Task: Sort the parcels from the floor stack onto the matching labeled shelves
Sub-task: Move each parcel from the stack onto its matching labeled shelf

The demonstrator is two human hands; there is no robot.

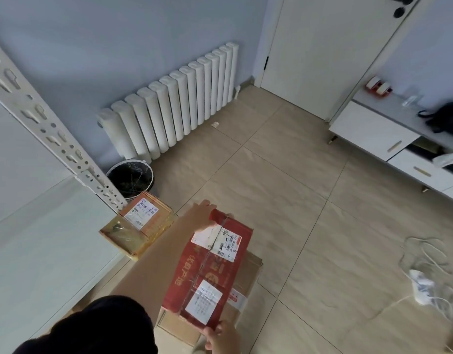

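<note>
Head view: red parcel is gripped at both short ends, left hand far, right hand near, over floor stack. Judged stiff cardboard, prob. light; taped faces maybe slick, so edges are best held.

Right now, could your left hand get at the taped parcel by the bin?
Probably not as things stand: the left hand grips the red box's far end. The taped parcel lies close beside that arm, nothing between, once the grip lets go.
</note>
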